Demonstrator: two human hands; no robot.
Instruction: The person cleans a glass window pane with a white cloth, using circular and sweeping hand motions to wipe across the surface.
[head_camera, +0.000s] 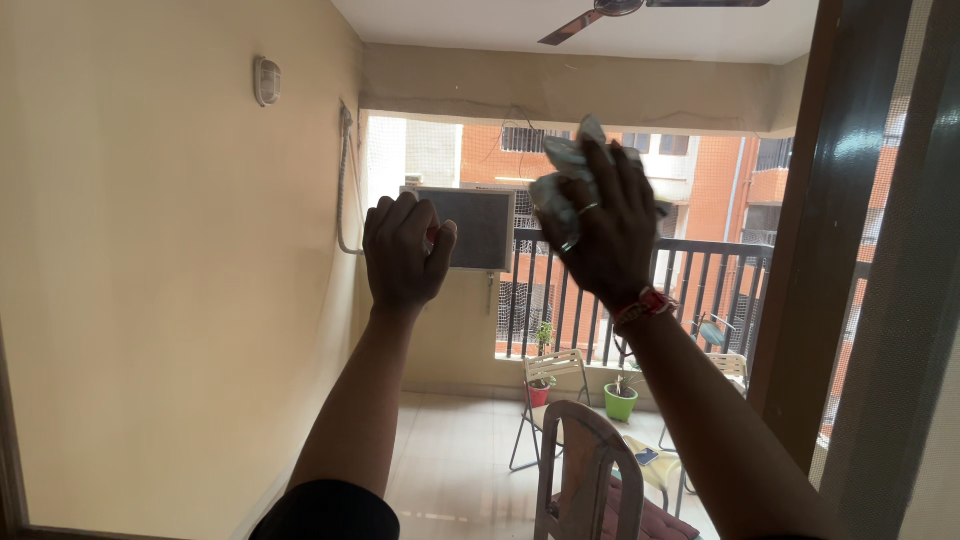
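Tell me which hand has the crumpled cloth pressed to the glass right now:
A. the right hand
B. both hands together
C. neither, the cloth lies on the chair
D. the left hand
A. The right hand is spread flat with the pale crumpled cloth bunched under its fingers, while the left hand is a closed fist beside it with no cloth showing.
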